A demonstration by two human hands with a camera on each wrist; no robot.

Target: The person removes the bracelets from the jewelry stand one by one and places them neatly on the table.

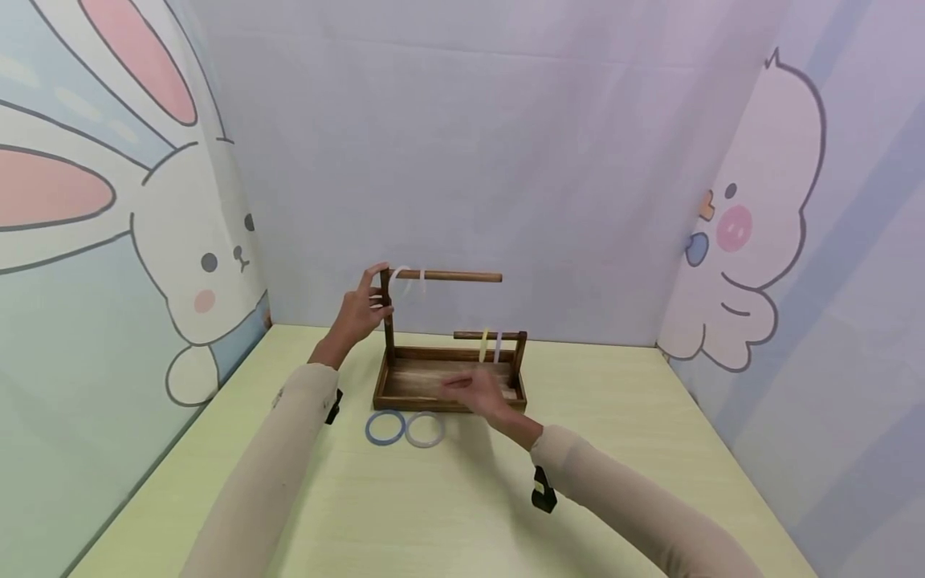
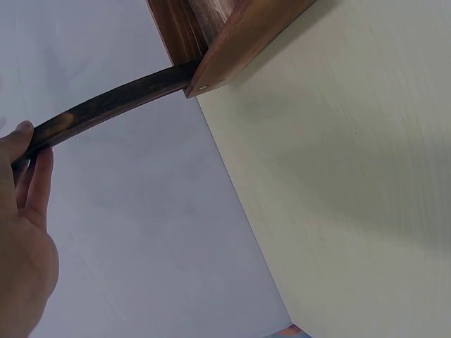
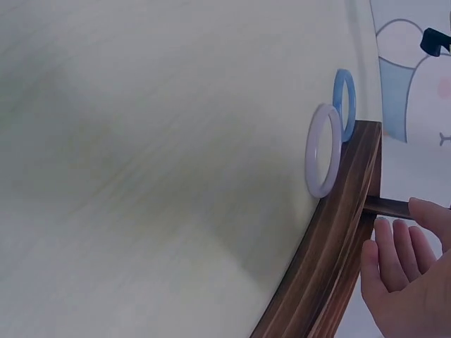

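A dark wooden stand (image 1: pixel 448 404) has a tray base, a tall post with a long upper bar, and a shorter post with a lower bar. My left hand (image 1: pixel 364 311) grips the tall post (image 2: pixel 106 104) near its top, thumb on one side and fingers on the other. Over the tray's front edge, my right hand (image 1: pixel 478 391) has loosely bent fingers (image 3: pixel 391 257) and nothing in them. White bangles (image 1: pixel 422 278) hang on the upper bar. A yellow bangle (image 1: pixel 483 345) and a lilac bangle (image 1: pixel 498 347) hang on the lower bar.
A blue bangle (image 1: pixel 369 437) and a pale, translucent bangle (image 1: pixel 409 437) lie side by side on the light table (image 1: pixel 405 514), just before the stand's front left. Printed curtains (image 1: pixel 578 160) stand behind the table and along both sides.
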